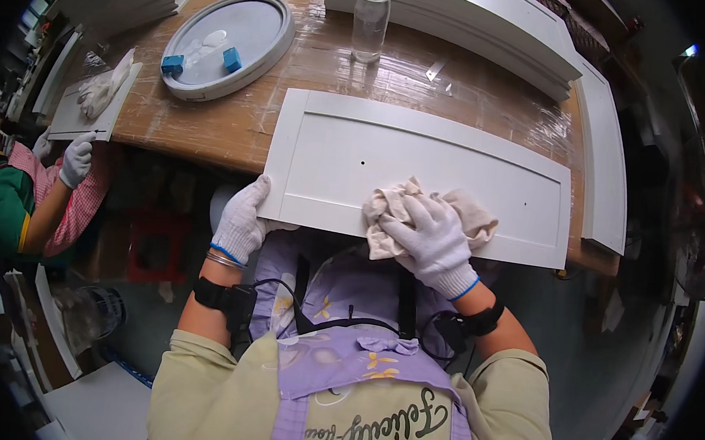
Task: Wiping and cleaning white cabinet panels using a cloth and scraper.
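A white framed panel (447, 157) with two small dark holes lies at the near edge of the table, partly overhanging it. My left hand (242, 219), in a white knit glove, grips the panel's left end, thumb on top and fingers underneath. My right hand (433, 238), gloved too, presses a crumpled cream cloth (390, 206) onto the panel's lower middle. Bunches of the cloth stick out on both sides of that hand.
Beyond the panel are a clear bottle (371, 25) and a round grey lid (247, 37) bearing blue blocks (173, 64). Stacked white panels (480, 29) stand at the back; another white board (606, 156) lies right. At left, a co-worker's gloved hand (77, 160) is by another panel.
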Demonstrator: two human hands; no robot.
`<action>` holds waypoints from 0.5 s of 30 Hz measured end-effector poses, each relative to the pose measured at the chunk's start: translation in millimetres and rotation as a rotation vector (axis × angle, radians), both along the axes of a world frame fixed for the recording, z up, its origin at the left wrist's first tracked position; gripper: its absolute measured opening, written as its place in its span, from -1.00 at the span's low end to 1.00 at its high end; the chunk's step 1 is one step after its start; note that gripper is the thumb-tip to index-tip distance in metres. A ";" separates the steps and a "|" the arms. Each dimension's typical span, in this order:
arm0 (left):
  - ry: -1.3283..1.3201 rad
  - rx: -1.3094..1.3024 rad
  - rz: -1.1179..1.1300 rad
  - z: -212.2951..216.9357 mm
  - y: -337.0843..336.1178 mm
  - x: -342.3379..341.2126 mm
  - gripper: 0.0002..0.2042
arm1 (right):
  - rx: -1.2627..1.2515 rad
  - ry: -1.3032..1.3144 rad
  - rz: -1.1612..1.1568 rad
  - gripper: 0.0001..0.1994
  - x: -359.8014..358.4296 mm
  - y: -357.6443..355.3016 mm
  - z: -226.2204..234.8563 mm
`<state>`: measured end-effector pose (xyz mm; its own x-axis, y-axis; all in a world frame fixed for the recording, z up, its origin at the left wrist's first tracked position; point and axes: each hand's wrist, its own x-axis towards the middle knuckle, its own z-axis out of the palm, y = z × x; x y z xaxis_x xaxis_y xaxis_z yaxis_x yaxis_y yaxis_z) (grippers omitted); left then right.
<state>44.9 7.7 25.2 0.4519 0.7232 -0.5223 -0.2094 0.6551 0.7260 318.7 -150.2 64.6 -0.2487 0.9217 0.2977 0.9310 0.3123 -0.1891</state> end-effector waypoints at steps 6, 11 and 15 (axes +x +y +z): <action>0.024 0.034 0.014 -0.5 -0.5 0.8 -0.54 | -0.072 -0.405 -0.901 -0.48 168.2 -181.8 -19.7; 0.156 0.103 0.057 -13.6 10.7 -29.2 -0.59 | 0.144 0.907 -1.284 -0.55 213.4 -204.4 -4.8; 0.277 0.226 0.123 -2.4 7.7 -33.0 -0.63 | 0.267 1.157 -0.889 -0.56 149.4 -113.5 39.9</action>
